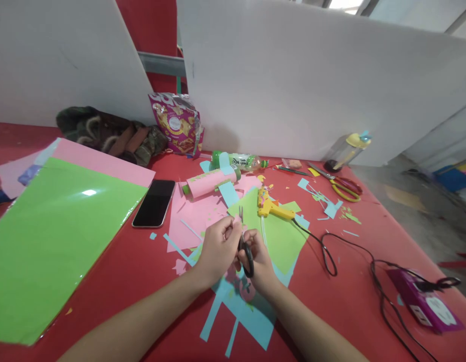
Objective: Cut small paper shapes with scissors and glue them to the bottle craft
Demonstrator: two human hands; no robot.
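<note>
My right hand (259, 256) is closed on small scissors (248, 261) with black handles, their narrow blades pointing away from me. Close beside it, my left hand (219, 246) pinches a small piece of pink paper (237, 219) next to the blades. Fingers hide part of both. Below the hands lie blue paper (251, 322) with cut strips and a round pink cut-out (247, 290). Just beyond are a green sheet (289, 246), pink paper (183, 226), a pink-wrapped tube (210, 182) and a yellow glue gun (274, 208).
A phone (154, 203) and a large pack of green paper (67, 241) lie left. Behind are a snack bag (178, 123) and green bottle (240, 161). Large scissors (340, 185), a clear bottle (348, 151), a black cord (372, 261) and a purple box (425, 301) are right.
</note>
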